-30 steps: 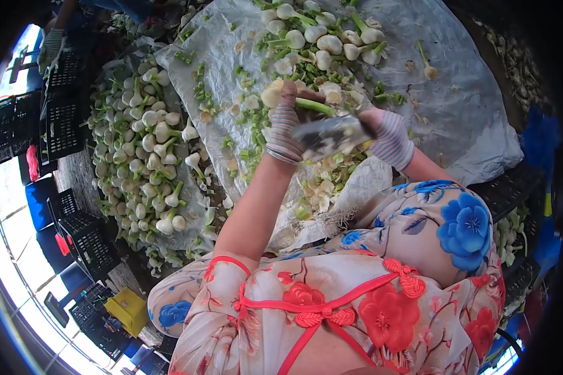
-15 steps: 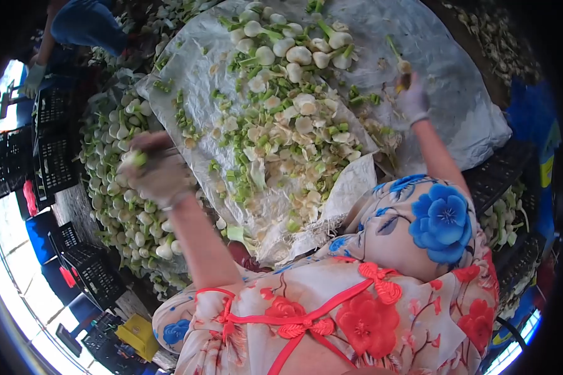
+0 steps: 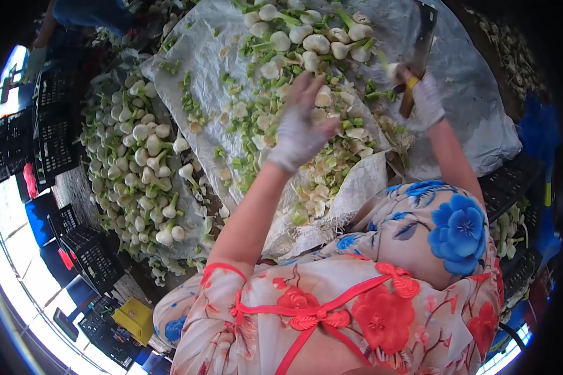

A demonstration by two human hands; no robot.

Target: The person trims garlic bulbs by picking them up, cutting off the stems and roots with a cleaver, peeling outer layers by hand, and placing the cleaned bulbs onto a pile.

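Note:
My left hand point(image 3: 299, 131), in a pale glove with bare fingers, is held over the heap of trimmings on the sheet. Its fingers are spread and no object shows in them. My right hand point(image 3: 426, 103), also gloved, is closed around the handle of a cleaver point(image 3: 425, 37), its broad blade pointing to the far side. Beside those fingers is a garlic bulb point(image 3: 392, 72) with a green stem; whether the hand touches it I cannot tell. Several whole garlic bulbs point(image 3: 316, 44) lie beyond my left hand. Green stem pieces and pale peelings point(image 3: 319, 194) cover the middle.
A white plastic sheet point(image 3: 475, 119) spreads in front of me. A large pile of garlic bulbs point(image 3: 141, 162) lies to the left. Black crates point(image 3: 56, 140) and a yellow container point(image 3: 134, 320) stand farther left. Part of another person point(image 3: 91, 14) shows at the upper left.
My left hand has moved right from above the garlic pile to over the trimmings, and its fingers are now spread. The cleaver's blade has come into view at my right hand.

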